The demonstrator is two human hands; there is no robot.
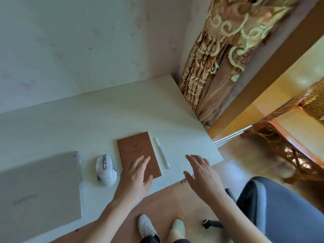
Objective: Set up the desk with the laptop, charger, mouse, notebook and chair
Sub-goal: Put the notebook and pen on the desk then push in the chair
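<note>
Left hand (135,178) flat over notebook (136,149), right hand (203,174) hovering, both grips spread apart, empty; pale worktop (87,120), curtain (219,58) beside.

One laptop (40,186), mouse (105,170), notebook (137,151), pen (162,152)

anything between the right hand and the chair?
Nothing visible. The right hand hovers open over the desk's near right corner, and the chair sits just to its right on open floor. The pen and notebook lie to its left.
</note>
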